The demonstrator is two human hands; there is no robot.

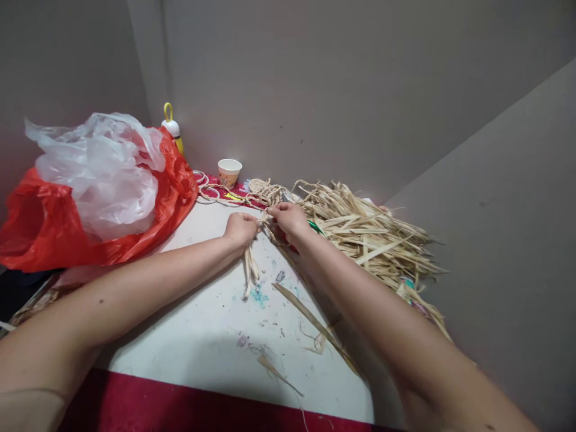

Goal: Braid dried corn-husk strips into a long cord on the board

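Both hands meet over the far part of the white table surface (202,342), on a braided cord of dry straw-coloured leaf strips (265,217). My left hand (242,229) pinches the cord, and loose strip ends (250,270) hang below it. My right hand (288,218) is closed on the cord just to the right, fingertips close to the left ones. More braided cord (270,195) lies coiled behind the hands. Right of my right hand spreads a big heap of dry leaf strips (364,228). A green object (315,227) shows partly beside my right wrist.
At the left, a red plastic bag (177,198) holds a crumpled clear bag (103,174). A paper cup (229,173) and a white-and-yellow bottle (171,127) stand near the grey wall (315,90). A long leaf strip (315,324) and scraps lie in front.
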